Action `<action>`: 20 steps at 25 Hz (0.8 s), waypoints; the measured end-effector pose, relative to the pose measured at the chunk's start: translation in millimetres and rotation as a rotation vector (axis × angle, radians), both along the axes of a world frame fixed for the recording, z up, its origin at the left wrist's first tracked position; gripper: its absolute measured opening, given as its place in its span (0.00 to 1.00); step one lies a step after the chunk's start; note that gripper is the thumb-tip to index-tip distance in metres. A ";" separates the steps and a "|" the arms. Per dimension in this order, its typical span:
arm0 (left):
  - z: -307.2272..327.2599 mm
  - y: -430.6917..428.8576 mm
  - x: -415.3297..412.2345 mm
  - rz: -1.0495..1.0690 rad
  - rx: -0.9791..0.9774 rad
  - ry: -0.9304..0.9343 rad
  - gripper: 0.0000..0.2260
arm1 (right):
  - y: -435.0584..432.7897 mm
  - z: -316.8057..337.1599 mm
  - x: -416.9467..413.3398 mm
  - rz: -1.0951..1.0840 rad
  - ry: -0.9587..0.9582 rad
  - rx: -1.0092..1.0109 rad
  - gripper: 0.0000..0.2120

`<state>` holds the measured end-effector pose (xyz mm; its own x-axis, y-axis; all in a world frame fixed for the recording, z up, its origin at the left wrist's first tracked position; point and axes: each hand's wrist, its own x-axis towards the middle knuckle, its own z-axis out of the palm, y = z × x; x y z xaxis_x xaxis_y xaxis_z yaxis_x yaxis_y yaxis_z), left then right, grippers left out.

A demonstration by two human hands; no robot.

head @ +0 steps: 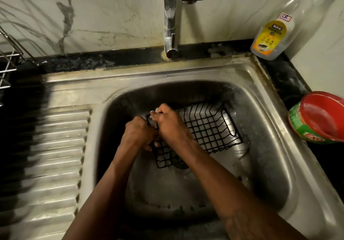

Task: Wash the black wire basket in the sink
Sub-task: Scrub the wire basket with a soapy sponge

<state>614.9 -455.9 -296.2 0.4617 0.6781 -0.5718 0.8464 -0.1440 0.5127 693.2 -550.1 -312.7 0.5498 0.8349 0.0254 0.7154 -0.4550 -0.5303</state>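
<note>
The black wire basket (pixel 208 128) lies tilted inside the steel sink (pixel 264 128), over the drain. My left hand (pixel 138 133) grips the basket's left end. My right hand (pixel 167 123) presses against the same end, fingers curled around a small pale green scrubber (pixel 156 111) of which only a sliver shows. The two hands touch each other. The basket's left wires are hidden behind my hands.
A chrome tap (pixel 171 18) stands behind the sink, with no water running. A dishwash gel bottle (pixel 271 32) sits at the back right corner. A red-and-green soap tub (pixel 320 118) rests on the right counter. A ribbed drainboard (pixel 55 156) lies left, a wire rack (pixel 7 68) beyond.
</note>
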 end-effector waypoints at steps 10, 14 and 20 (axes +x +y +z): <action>-3.1 -3.6 -5.3 0.058 -0.091 0.062 0.05 | -55.5 -2.2 74.7 -0.724 -0.012 0.088 0.19; 3.4 -4.3 -0.8 -0.012 -0.137 0.161 0.06 | -33.2 -13.6 44.7 -0.688 0.110 0.270 0.15; 5.5 -4.2 -1.2 0.020 -0.096 0.133 0.06 | -28.0 -14.8 40.3 -0.653 0.051 0.284 0.08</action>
<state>613.8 -460.1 -290.7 0.3650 0.6260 -0.6891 0.9097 -0.0825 0.4069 733.5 -578.1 -327.5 0.9415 0.2995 0.1544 0.3153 -0.6213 -0.7173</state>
